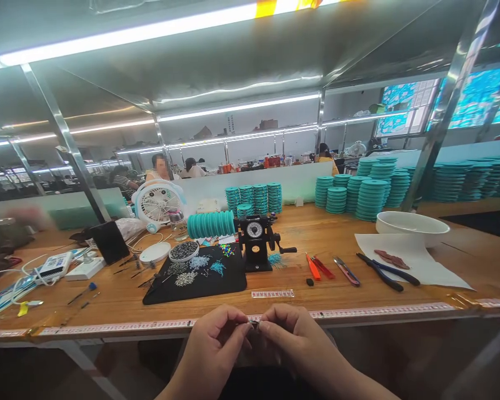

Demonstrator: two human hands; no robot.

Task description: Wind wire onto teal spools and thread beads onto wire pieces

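Observation:
Just in front of the table's front edge, my left hand (pixel 217 343) and my right hand (pixel 295 336) meet fingertip to fingertip. Each has thumb and forefinger pinched together. Between them shows a tiny dark piece (pixel 254 322), too small to name. A short strip of measuring tape (pixel 273 294) lies on the table beyond the fingers. Behind it stands a black winding machine (pixel 255 239) with a hand crank, a row of teal spools (pixel 210 224) at its left side. On a black mat (pixel 229 280) are small loose parts, among them silvery bits (pixel 186 279) and clear bits (pixel 199 261).
Orange-handled tools (pixel 312 266), cutters (pixel 346 271) and blue-and-black pliers (pixel 389 272) lie right of the machine. A white bowl (pixel 412 225) rests by white paper (pixel 445 272). Teal spool stacks (pixel 370 200), a fan (pixel 159 204) and a phone (pixel 109 243) stand farther back. Other people sit beyond the partition.

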